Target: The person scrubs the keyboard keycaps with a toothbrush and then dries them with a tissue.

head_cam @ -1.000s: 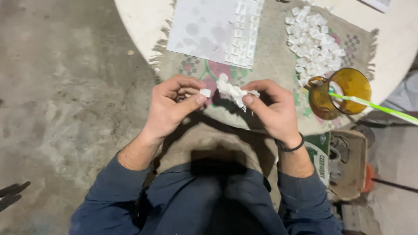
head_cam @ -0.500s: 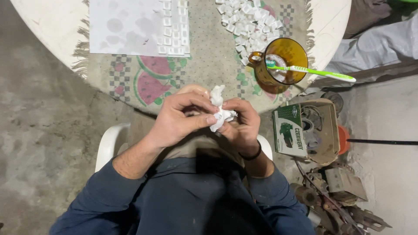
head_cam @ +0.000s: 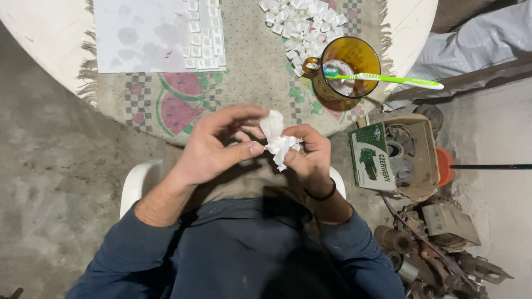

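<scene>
I see left hand (head_cam: 213, 147) and right hand (head_cam: 310, 155) pinched together on tissue (head_cam: 277, 138) | risk: tissue tears under twisting | risk: elbow knocks mug (head_cam: 344, 72), toothbrush (head_cam: 388, 79) rolls off

A crumpled white tissue (head_cam: 276, 138) is pinched between the fingertips of the left hand (head_cam: 213, 147) and the right hand (head_cam: 309, 155). Its upper part bunches upward above the thumbs, the lower part twisted between both hands.

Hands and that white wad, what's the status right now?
Left hand and right hand both pinching the crumpled white tissue above the lap. Nothing blocking; amber mug sits apart on the table.
</scene>
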